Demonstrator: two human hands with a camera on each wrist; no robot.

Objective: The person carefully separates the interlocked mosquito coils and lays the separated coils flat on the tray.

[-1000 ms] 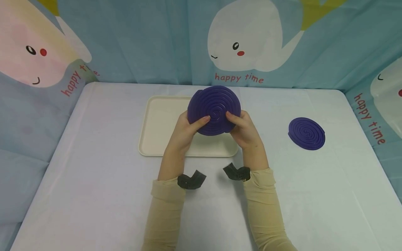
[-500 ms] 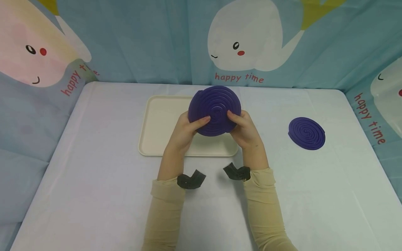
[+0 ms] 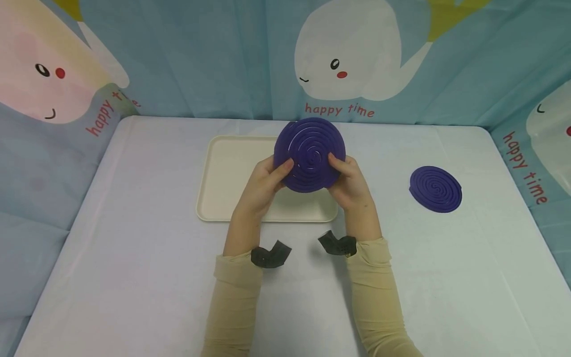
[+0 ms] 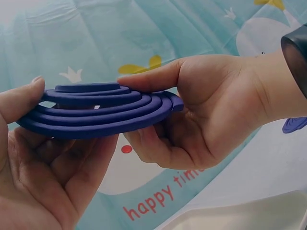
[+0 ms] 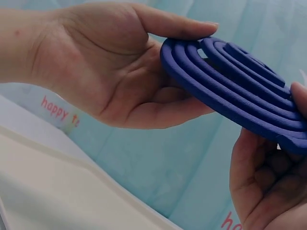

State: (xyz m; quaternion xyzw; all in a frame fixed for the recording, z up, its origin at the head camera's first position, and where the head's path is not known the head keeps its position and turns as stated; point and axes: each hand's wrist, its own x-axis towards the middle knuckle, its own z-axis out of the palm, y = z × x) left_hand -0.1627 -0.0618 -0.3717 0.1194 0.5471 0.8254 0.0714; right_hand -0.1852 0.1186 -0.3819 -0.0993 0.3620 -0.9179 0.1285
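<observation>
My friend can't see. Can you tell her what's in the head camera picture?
Two hands, left hand and right hand, hold up a purple spiral mat above a cream tray. Another purple spiral mat lies on the table's right side.

A cream rectangular tray (image 3: 223,183) with rounded corners and a raised rim lies flat on the table (image 3: 134,277), near its far middle. The table carries a pale, faintly creased cover. A second purple spiral mat (image 3: 435,189) lies flat on the cover, well apart from the tray, toward the right edge. A light-blue backdrop (image 3: 200,54) encloses the table on three sides, printed with white whales (image 3: 357,49), red cheek dots and the red words "happy time" (image 3: 339,110).
</observation>
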